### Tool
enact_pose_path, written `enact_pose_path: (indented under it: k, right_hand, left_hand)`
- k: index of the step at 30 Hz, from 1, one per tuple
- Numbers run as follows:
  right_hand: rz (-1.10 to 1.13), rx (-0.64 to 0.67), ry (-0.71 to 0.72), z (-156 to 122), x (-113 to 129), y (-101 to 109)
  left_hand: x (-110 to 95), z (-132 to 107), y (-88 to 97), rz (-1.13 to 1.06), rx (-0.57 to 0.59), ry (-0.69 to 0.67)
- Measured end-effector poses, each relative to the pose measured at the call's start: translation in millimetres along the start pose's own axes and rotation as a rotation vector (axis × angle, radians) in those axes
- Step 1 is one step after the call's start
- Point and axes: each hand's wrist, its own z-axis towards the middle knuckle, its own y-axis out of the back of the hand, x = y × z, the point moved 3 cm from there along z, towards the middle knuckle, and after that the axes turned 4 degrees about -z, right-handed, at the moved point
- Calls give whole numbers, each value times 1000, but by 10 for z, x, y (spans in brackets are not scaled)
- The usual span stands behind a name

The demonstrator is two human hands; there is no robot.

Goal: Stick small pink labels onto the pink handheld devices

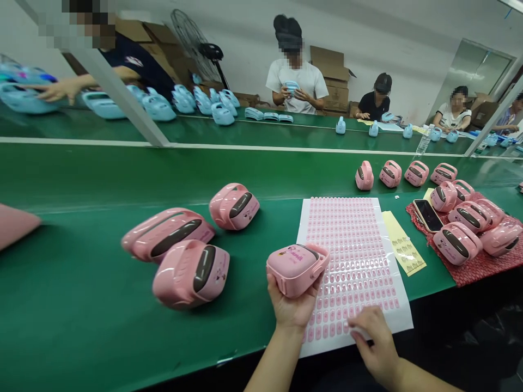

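Observation:
My left hand (292, 307) is wrapped round a pink plastic casing (296, 267), holding it up over the table. The casing has a carry handle, and its printed front faces upward. My right hand (376, 343) is over the lower edge of a white sheet of small pink oval stickers (351, 256). Its thumb and forefinger are drawn together, with a small pale sticker (347, 323) at the fingertips. Several similar casings with dark windows stand to the left, among them a near one (183, 277) and a farther one (234, 207).
A yellow sticker strip (402, 242) lies right of the sheet. A phone (427, 215) and more pink casings rest on red bubble wrap (486, 269). Behind a metal rail (261, 146), co-workers handle light blue casings (223, 113). A clear bottle (424, 142) stands near the rail.

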Motion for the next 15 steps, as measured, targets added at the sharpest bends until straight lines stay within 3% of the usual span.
enact_pose_path:
  k: [3, 7, 10, 15]
  right_hand:
    - [263, 15, -297, 404, 68, 6]
    - [485, 172, -467, 875, 126, -70]
    - [572, 145, -577, 991, 154, -125]
    - [648, 90, -676, 987, 181, -181]
  left_hand:
    - [79, -72, -44, -49, -1, 85]
    - [205, -209, -114, -80, -76, 230]
    - [261, -294, -167, -113, -146, 263]
    - [298, -342, -215, -131, -170, 273]
